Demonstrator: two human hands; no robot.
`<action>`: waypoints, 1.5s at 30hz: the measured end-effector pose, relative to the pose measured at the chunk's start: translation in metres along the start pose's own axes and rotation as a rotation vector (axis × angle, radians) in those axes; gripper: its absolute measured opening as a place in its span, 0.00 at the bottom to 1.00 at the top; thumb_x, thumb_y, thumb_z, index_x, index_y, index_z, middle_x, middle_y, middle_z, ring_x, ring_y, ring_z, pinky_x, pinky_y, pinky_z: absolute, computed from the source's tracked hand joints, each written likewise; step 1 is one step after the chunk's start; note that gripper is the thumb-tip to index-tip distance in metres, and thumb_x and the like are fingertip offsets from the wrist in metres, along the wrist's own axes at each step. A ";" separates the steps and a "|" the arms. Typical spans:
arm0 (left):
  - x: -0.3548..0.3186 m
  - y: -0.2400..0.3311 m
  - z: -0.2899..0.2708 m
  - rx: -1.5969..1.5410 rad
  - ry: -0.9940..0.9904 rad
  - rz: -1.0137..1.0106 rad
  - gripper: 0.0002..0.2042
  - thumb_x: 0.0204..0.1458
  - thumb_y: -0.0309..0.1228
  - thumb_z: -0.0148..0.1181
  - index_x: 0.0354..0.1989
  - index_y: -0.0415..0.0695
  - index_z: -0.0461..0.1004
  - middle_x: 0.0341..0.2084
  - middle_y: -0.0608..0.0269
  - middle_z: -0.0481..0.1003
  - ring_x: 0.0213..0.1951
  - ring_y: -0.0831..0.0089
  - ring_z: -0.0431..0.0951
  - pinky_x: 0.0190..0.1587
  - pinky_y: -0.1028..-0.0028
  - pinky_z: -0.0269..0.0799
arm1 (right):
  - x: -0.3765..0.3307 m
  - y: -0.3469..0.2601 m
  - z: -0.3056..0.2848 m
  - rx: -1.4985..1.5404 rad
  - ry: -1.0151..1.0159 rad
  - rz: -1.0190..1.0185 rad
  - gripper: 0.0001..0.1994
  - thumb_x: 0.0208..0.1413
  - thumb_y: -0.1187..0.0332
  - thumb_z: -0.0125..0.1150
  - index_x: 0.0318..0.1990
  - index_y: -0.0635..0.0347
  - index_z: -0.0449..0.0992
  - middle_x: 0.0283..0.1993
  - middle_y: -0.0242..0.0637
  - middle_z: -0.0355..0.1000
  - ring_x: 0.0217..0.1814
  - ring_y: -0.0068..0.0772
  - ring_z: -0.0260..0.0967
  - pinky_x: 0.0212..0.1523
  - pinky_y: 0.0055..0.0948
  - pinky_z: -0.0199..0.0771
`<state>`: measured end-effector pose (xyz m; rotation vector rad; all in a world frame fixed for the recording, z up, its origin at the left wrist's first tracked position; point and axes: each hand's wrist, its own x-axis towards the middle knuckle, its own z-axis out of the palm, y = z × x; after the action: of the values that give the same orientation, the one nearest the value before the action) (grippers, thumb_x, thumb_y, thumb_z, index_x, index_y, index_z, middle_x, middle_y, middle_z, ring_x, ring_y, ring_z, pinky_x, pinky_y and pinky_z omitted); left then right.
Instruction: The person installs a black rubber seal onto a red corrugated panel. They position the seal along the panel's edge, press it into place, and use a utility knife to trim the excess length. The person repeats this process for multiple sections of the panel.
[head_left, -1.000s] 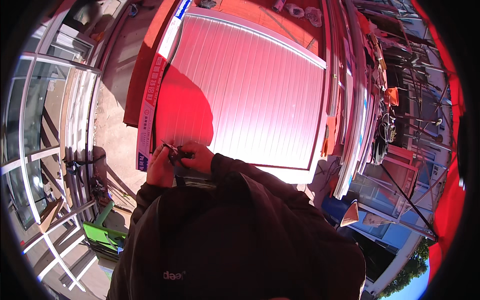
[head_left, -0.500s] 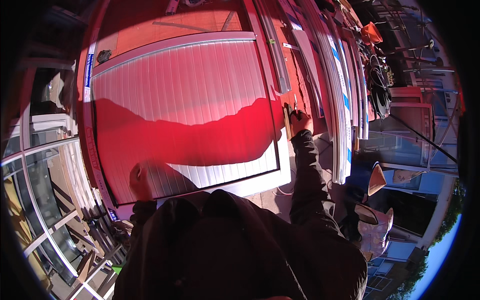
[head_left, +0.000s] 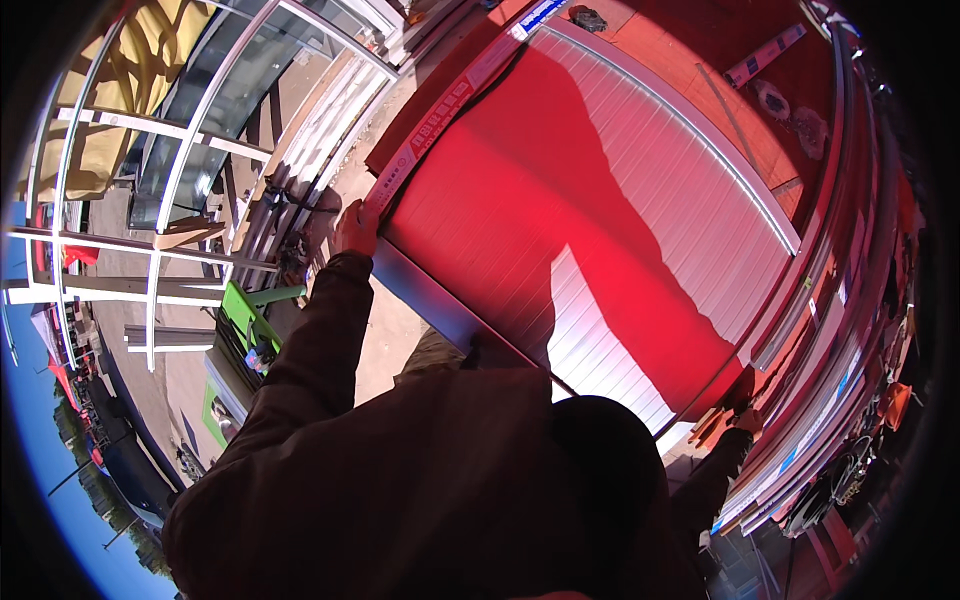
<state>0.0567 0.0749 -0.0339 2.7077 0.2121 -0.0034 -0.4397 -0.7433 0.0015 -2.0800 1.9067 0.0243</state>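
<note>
- A large ribbed panel (head_left: 600, 240) is shown lying flat across the middle of the scene, held within a metal frame (head_left: 428, 297); the frame's left side is covered with a printed film (head_left: 425, 135).
- The left hand (head_left: 355, 228) is placed at the near left corner of the frame, touching its edge, with the fingers bent.
- The right hand (head_left: 746, 420) is seen in shade just beyond the near right corner of the panel, beside some thin brown strips (head_left: 708, 432).
- Whether either hand is closed about anything cannot be told, as both are small and dimly seen.
- Both arms are covered by dark sleeves (head_left: 335, 300) and are spread well apart.
- The panel is partly darkened by a broad shadow; its near right part is brightly lit.
- Beyond the frame, an orange-red table (head_left: 645, 40) is exposed, on which clear plastic bags (head_left: 810, 130) and a small dark lump (head_left: 588, 17) are laid.
- Along the right, long bars (head_left: 800, 435) are stacked, with black cables (head_left: 830, 490) beside them.
- On the left, white window frames (head_left: 195, 132) are stood, with a green chair (head_left: 248, 315) nearer.
</note>
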 end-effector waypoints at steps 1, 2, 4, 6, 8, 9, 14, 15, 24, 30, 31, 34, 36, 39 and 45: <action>0.005 -0.014 0.010 -0.056 -0.042 -0.008 0.23 0.58 0.44 0.59 0.58 0.43 0.72 0.47 0.49 0.78 0.50 0.56 0.77 0.54 0.60 0.71 | -0.010 -0.011 -0.004 0.002 0.167 -0.072 0.17 0.56 0.58 0.61 0.39 0.67 0.81 0.33 0.45 0.79 0.35 0.41 0.78 0.34 0.37 0.78; 0.006 -0.016 0.013 -0.112 -0.084 -0.015 0.23 0.60 0.44 0.57 0.59 0.43 0.72 0.44 0.50 0.79 0.46 0.59 0.80 0.51 0.62 0.73 | -0.020 -0.025 -0.008 -0.008 0.335 -0.144 0.16 0.57 0.59 0.60 0.41 0.66 0.81 0.36 0.45 0.80 0.37 0.41 0.78 0.37 0.37 0.79; 0.007 0.001 0.006 -0.324 -0.251 -0.056 0.23 0.61 0.43 0.58 0.60 0.42 0.71 0.39 0.54 0.80 0.39 0.66 0.81 0.44 0.67 0.75 | -0.053 -0.062 0.009 0.249 0.517 -0.450 0.14 0.60 0.63 0.57 0.44 0.63 0.81 0.41 0.45 0.80 0.41 0.41 0.78 0.45 0.37 0.78; 0.008 -0.022 -0.006 -0.500 -0.339 -0.104 0.23 0.61 0.40 0.59 0.61 0.42 0.71 0.33 0.62 0.80 0.32 0.78 0.78 0.37 0.75 0.74 | -0.159 -0.211 0.057 0.312 0.142 -0.648 0.12 0.61 0.65 0.59 0.46 0.63 0.79 0.39 0.43 0.79 0.39 0.36 0.76 0.43 0.32 0.77; 0.020 -0.020 -0.009 -0.536 -0.422 -0.086 0.23 0.60 0.40 0.61 0.61 0.42 0.71 0.33 0.61 0.80 0.33 0.77 0.79 0.38 0.74 0.74 | -0.266 -0.304 0.128 0.681 -0.290 -0.797 0.08 0.60 0.67 0.60 0.41 0.61 0.79 0.35 0.38 0.76 0.35 0.29 0.74 0.40 0.30 0.75; 0.021 -0.023 -0.012 -0.531 -0.462 -0.093 0.23 0.59 0.40 0.61 0.60 0.42 0.72 0.34 0.61 0.80 0.33 0.77 0.79 0.39 0.74 0.74 | -0.332 -0.363 0.132 0.371 -0.414 -0.995 0.07 0.59 0.67 0.61 0.39 0.60 0.79 0.35 0.38 0.75 0.36 0.33 0.74 0.40 0.30 0.75; 0.021 -0.021 0.000 -0.659 -0.416 -0.102 0.23 0.54 0.39 0.65 0.56 0.40 0.75 0.39 0.56 0.82 0.40 0.72 0.81 0.44 0.72 0.76 | -0.501 -0.507 0.217 0.414 -0.604 -1.713 0.08 0.50 0.71 0.67 0.39 0.55 0.80 0.41 0.36 0.76 0.46 0.44 0.72 0.48 0.41 0.72; 0.020 -0.019 0.000 -0.672 -0.432 -0.129 0.23 0.53 0.39 0.65 0.56 0.40 0.75 0.40 0.55 0.82 0.41 0.70 0.82 0.45 0.71 0.75 | -0.515 -0.517 0.232 0.420 -0.612 -1.766 0.08 0.50 0.70 0.67 0.39 0.54 0.81 0.42 0.35 0.76 0.47 0.43 0.72 0.49 0.41 0.71; 0.015 -0.007 -0.013 -0.658 -0.405 -0.125 0.23 0.53 0.40 0.64 0.54 0.39 0.76 0.40 0.55 0.82 0.41 0.70 0.81 0.46 0.71 0.75 | -0.555 -0.525 0.261 0.225 -0.475 -1.904 0.09 0.45 0.61 0.73 0.35 0.48 0.82 0.44 0.27 0.73 0.51 0.34 0.67 0.52 0.39 0.63; 0.014 -0.007 -0.010 -0.614 -0.386 -0.154 0.23 0.53 0.41 0.64 0.54 0.39 0.76 0.40 0.54 0.82 0.41 0.68 0.82 0.47 0.71 0.75 | -0.552 -0.525 0.266 0.215 -0.452 -1.909 0.08 0.45 0.62 0.72 0.33 0.48 0.81 0.41 0.27 0.71 0.49 0.34 0.66 0.50 0.39 0.63; 0.014 -0.007 -0.010 -0.607 -0.395 -0.166 0.24 0.52 0.43 0.64 0.54 0.42 0.76 0.41 0.55 0.82 0.43 0.65 0.82 0.48 0.69 0.75 | -0.554 -0.525 0.266 0.219 -0.449 -1.900 0.08 0.45 0.62 0.73 0.32 0.49 0.81 0.40 0.27 0.71 0.48 0.35 0.67 0.50 0.39 0.63; 0.015 -0.006 -0.013 -0.590 -0.409 -0.185 0.25 0.52 0.46 0.63 0.55 0.45 0.76 0.42 0.55 0.82 0.45 0.62 0.82 0.49 0.67 0.75 | -0.560 -0.527 0.263 0.228 -0.444 -1.866 0.08 0.43 0.64 0.73 0.30 0.51 0.80 0.37 0.29 0.71 0.45 0.37 0.68 0.49 0.40 0.64; 0.015 -0.005 -0.016 -0.582 -0.397 -0.174 0.24 0.53 0.41 0.64 0.54 0.40 0.76 0.40 0.54 0.82 0.41 0.69 0.82 0.46 0.70 0.76 | -0.564 -0.527 0.262 0.231 -0.448 -1.838 0.08 0.43 0.64 0.73 0.29 0.51 0.80 0.37 0.29 0.70 0.45 0.37 0.68 0.49 0.40 0.64; 0.015 -0.004 -0.019 -0.586 -0.407 -0.178 0.24 0.52 0.41 0.65 0.54 0.40 0.76 0.39 0.55 0.82 0.40 0.69 0.82 0.45 0.70 0.76 | -0.565 -0.529 0.260 0.179 -0.482 -1.815 0.08 0.43 0.64 0.73 0.27 0.52 0.80 0.38 0.29 0.71 0.46 0.37 0.68 0.50 0.39 0.64; 0.016 -0.001 -0.018 -0.581 -0.409 -0.176 0.24 0.53 0.41 0.65 0.55 0.39 0.75 0.39 0.55 0.82 0.39 0.70 0.81 0.45 0.71 0.76 | -0.545 -0.537 0.259 0.198 -0.527 -2.003 0.11 0.46 0.65 0.71 0.37 0.53 0.78 0.43 0.31 0.73 0.51 0.39 0.68 0.55 0.41 0.64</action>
<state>0.0721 0.0854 -0.0186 2.0483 0.2753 -0.4678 0.0750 -0.1209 -0.0033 -2.4167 -0.8017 -0.0628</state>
